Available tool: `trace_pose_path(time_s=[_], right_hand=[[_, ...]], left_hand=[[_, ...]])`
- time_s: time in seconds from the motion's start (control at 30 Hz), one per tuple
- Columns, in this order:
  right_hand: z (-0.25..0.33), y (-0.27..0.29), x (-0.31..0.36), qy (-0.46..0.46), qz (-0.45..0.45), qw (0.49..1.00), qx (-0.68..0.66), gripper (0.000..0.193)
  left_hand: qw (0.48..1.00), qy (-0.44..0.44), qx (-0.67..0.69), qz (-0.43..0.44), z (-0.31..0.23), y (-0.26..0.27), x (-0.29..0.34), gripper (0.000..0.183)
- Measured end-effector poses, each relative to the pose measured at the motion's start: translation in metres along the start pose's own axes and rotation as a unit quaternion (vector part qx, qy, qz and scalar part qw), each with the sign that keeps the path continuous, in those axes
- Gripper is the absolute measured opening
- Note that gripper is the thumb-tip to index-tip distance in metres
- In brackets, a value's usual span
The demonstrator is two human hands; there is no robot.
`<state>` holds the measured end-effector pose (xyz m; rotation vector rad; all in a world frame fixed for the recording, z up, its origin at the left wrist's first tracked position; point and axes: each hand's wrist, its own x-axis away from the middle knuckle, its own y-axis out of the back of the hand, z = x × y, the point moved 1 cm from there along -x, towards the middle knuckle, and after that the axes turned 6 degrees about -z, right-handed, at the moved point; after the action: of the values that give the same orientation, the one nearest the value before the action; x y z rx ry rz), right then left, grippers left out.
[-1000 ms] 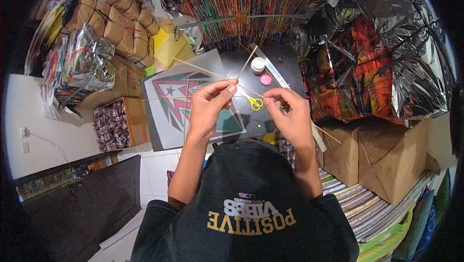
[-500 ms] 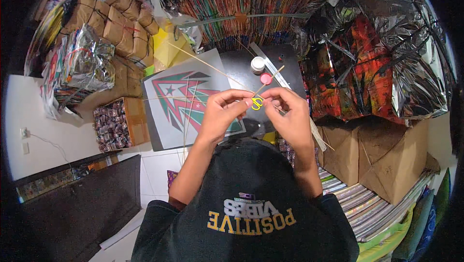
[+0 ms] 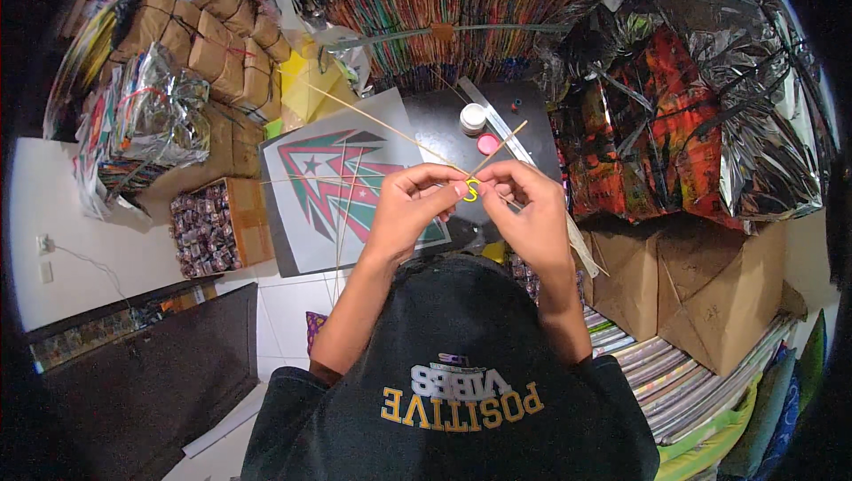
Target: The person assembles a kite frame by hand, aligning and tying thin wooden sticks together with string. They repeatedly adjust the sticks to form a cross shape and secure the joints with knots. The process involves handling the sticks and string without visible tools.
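Two thin bamboo sticks (image 3: 382, 122) cross between my hands over the dark table (image 3: 429, 119). My left hand (image 3: 408, 208) is closed, pinching the sticks near their crossing. On the other side of the crossing, my right hand (image 3: 532, 208) is closed too, thumb and fingertips together close to the joint. Whether a fine thread runs between the fingers is too small to tell. Below the fingertips show the yellow handles of scissors (image 3: 471, 191), partly hidden. A white jar (image 3: 474, 117) and a round pink lid (image 3: 487, 144) stand just beyond my hands.
A kite-like sheet (image 3: 306, 228) with a red, green and black star design lies left, thin sticks across it. A ruler (image 3: 525, 153) lies right. Wrapped bundles (image 3: 217, 55), a box of small packets (image 3: 253, 219), black plastic bundles (image 3: 657, 126) and cartons (image 3: 719, 286) surround the table.
My hands have drawn slightly closer together at the crossing. The upper end of the shorter stick has shifted a little to the right.
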<state>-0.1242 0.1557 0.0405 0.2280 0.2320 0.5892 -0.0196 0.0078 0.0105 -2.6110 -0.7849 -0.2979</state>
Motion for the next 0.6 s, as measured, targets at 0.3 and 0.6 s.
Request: trace_pose_path(time_s=[0.3,0.6], right_hand=[[-0.010,-0.003,0.001,-0.054,0.012,0.997,-0.062,0.013],[-0.016,-0.004,0.000,-0.106,0.045,0.987,-0.114,0.012]], left_hand=[[1.000,-0.007,0.008,0.005,0.000,0.002,-0.002,0.019],[1.000,-0.008,0.023,0.000,0.000,0.002,-0.002,0.018]])
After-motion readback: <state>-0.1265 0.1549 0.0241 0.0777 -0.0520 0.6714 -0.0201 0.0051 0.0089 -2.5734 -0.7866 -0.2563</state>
